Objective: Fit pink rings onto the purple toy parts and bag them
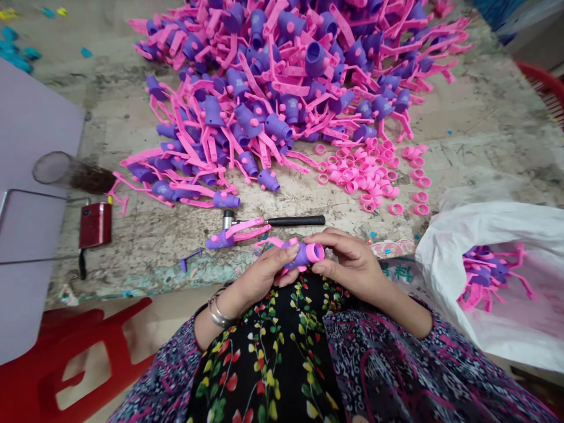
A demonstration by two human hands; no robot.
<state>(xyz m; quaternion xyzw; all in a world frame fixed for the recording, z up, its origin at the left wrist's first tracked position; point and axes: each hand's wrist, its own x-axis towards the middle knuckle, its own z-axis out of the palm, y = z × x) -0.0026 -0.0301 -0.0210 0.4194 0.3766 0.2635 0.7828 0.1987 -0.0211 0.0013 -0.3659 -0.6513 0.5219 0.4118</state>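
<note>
Both hands meet over my lap at the table's near edge. My left hand (264, 271) is closed round the body of a purple and pink plastic toy piece (303, 255). My right hand (352, 261) pinches the pink ring (315, 252) on its open end. A small hammer (282, 221) with a black handle lies just beyond my hands. One loose purple and pink piece (229, 235) rests beside it. Further out spreads a big heap of the same pieces (282, 88), and a cluster of loose pink rings (374, 173) lies to its right.
A white plastic bag (506, 282) holding several of the pieces sits at the right. A red plastic stool (74, 358) stands at the lower left. A red box (94, 224) and a clear cup (66, 170) are at the table's left. A red basket rim (546, 88) shows at far right.
</note>
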